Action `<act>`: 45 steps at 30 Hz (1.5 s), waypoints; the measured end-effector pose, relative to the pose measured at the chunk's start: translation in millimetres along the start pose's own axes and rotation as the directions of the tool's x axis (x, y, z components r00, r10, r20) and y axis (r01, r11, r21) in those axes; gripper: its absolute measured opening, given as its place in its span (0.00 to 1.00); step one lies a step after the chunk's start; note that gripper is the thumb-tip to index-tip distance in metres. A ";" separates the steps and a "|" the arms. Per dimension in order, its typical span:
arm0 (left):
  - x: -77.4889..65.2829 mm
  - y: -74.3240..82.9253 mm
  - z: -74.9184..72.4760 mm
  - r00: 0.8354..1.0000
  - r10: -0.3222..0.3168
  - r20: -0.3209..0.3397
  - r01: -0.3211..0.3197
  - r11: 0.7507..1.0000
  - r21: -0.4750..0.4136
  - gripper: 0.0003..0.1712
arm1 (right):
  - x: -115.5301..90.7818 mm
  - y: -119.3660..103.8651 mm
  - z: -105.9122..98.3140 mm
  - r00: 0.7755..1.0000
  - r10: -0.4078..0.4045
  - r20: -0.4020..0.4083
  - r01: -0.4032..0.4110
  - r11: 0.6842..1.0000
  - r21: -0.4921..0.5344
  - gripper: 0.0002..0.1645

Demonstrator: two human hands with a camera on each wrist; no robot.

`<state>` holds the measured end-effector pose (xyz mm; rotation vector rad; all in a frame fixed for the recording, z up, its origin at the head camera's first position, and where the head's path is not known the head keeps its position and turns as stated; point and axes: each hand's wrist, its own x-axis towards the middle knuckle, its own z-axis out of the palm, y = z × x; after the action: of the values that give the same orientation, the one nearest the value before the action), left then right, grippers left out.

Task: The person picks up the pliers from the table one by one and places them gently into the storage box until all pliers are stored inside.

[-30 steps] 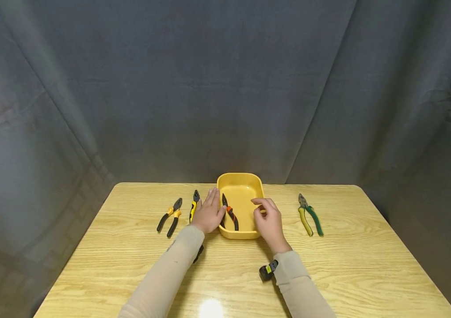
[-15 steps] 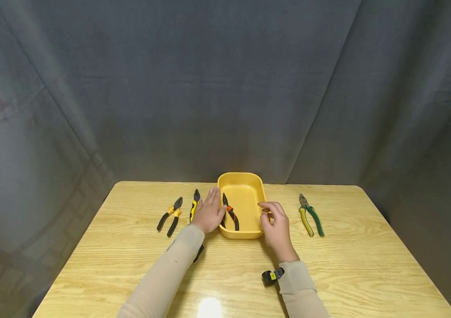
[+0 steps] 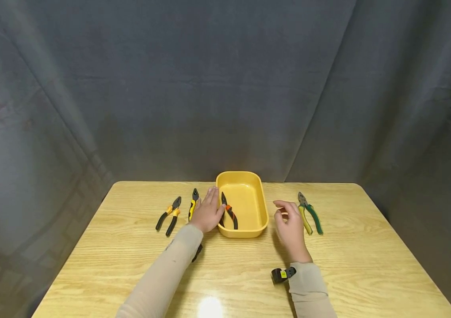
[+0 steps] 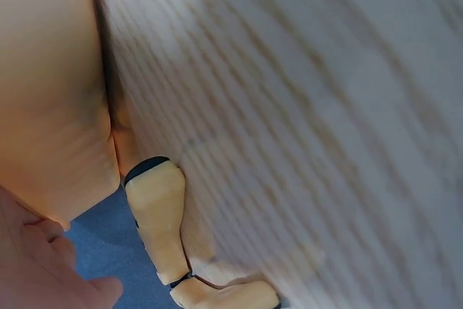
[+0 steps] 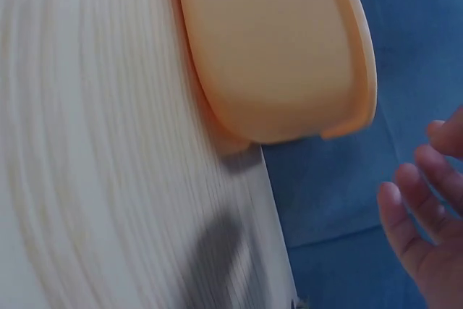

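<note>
A yellow plastic bin [image 3: 265,207] stands at the far edge of the table, with black-and-orange pliers [image 3: 231,214] lying along its left side. My left hand [image 3: 205,214] rests on the bin's left rim, fingers straight; the left wrist view shows that hand [image 4: 51,269] beside the bin wall [image 4: 54,99]. My right hand [image 3: 289,223] is held between the bin and the green-and-yellow pliers [image 3: 309,212], fingers loosely bent and nothing in them. In the right wrist view these fingers [image 5: 405,229] are apart from the bin [image 5: 282,56].
Yellow-and-black pliers [image 3: 192,207] lie just left of my left hand, partly covered by it. Another pair of pliers with black-and-orange-yellow handles [image 3: 173,221] lies farther left. A grey curtain [image 3: 209,88] hangs behind the wooden table [image 3: 241,274].
My right hand has left the bin's right rim and moved rightward, close to the green-and-yellow pliers. The left hand stays on the left rim.
</note>
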<state>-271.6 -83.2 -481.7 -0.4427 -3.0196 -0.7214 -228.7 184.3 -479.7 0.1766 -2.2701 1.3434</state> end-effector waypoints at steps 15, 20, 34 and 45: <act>1.0 1.5 1.3 1.000 0.007 -0.009 -0.007 1.000 -0.006 0.38 | 5.5 15.2 -30.4 0.998 0.062 -0.001 -0.062 0.987 -0.146 0.18; 1.0 1.3 1.9 1.000 0.004 -0.002 -0.004 1.000 0.000 0.39 | 7.1 18.8 -39.9 0.992 0.129 -0.006 -0.128 0.979 -0.158 0.19; 1.4 3.7 3.6 1.000 -0.003 -0.005 0.003 1.000 -0.022 0.39 | 6.4 35.0 -61.1 0.979 0.187 -0.076 -0.199 0.959 -0.200 0.19; 2.1 3.9 4.7 1.000 -0.003 0.000 0.003 0.999 -0.033 0.39 | 5.2 48.5 -70.9 0.957 0.269 -0.110 -0.286 0.939 -0.188 0.21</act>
<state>-272.2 -77.3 -484.0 -0.4393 -3.0127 -0.7727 -225.7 269.9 -487.5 -0.2752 -2.4079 1.2138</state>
